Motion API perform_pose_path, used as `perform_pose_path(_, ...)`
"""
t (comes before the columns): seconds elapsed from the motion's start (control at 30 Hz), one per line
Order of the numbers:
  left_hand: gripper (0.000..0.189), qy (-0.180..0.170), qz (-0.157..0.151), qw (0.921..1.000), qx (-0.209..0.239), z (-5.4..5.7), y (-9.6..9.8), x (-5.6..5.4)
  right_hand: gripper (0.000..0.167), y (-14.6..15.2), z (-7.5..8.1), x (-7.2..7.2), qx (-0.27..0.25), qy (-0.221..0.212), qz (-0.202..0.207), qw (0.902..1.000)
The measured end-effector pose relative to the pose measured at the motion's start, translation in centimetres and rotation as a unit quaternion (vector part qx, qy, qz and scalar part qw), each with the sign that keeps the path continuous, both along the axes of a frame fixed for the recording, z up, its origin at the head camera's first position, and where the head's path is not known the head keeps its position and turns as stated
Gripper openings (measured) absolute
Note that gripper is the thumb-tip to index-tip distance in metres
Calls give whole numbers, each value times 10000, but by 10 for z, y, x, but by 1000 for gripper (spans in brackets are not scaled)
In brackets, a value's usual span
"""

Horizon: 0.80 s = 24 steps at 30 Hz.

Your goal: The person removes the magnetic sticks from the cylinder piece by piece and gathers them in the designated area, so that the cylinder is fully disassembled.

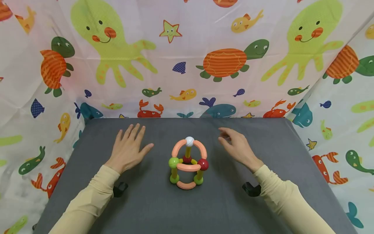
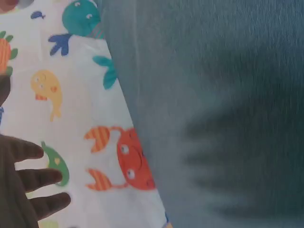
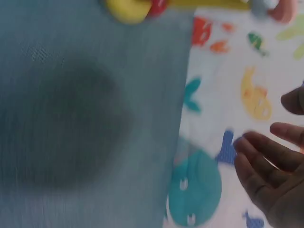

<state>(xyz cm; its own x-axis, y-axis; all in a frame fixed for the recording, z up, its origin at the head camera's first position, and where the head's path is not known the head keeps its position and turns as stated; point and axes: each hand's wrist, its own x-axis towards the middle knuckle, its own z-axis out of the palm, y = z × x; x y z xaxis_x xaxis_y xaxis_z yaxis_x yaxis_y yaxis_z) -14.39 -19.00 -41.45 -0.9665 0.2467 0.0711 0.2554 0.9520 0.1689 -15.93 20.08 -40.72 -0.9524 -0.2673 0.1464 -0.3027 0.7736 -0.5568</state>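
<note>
**Flat, dark-grey cloth-covered tabletop (image 1: 187,211) bears a cage-like toy of smooth curved bars and round balls (image 1: 188,168)**

The tabletop's far edge runs straight across at 12 o'clock from the toy, with rounded corners near 10 and 2. Fine weave shows in the wrist views. The toy stands upright around the middle, its glossy white ball (image 1: 189,141) at 12 o'clock, a lime-green ball (image 1: 173,162) at 9, a deep-red ball (image 1: 203,164) at 3, and two smaller green balls (image 1: 174,179) low at about 7 and 5. Soft dark shadows (image 1: 226,169) fall on the cloth toward 9 and 3.
</note>
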Motion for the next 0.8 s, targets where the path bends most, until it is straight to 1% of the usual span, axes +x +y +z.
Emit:
perform_pose_path(0.07,65,-74,-15,9980,635,2,7,3,38,-10,4,2,-693,-421,4,9967)
perform_pose_path(0.1,58,-152,-15,9944,1045,5,12,5,35,-15,6,3,-983,-652,27,9930)
perform_pose_path(0.13,51,-262,-14,9886,1484,7,18,7,34,-19,8,4,-1213,-869,58,9888)
perform_pose_path(0.2,37,-573,8,9699,2366,13,29,12,33,-27,12,6,-1549,-1241,143,9800)
perform_pose_path(0.27,29,-884,13,9493,3018,20,42,16,32,-33,15,9,-1723,-1471,203,9738)
perform_pose_path(0.3,28,-1016,-3,9405,3244,23,48,18,32,-35,16,11,-1745,-1536,213,9724)
perform_pose_path(0.37,28,-1211,-24,9290,3497,28,60,21,33,-41,19,13,-1700,-1563,226,9727)
perform_pose_path(0.47,32,-1315,-95,9241,3586,33,76,23,35,-47,23,16,-1555,-1480,243,9764)
perform_pose_path(0.53,34,-1351,-126,9225,3614,34,84,23,36,-52,25,17,-1497,-1401,255,9784)
perform_pose_path(0.67,33,-1358,-144,9189,3701,30,93,23,38,-58,26,18,-1447,-1330,289,9801)
perform_pose_path(0.8,30,-1256,-155,9200,3710,27,97,24,39,-62,26,19,-1457,-1397,291,9790)
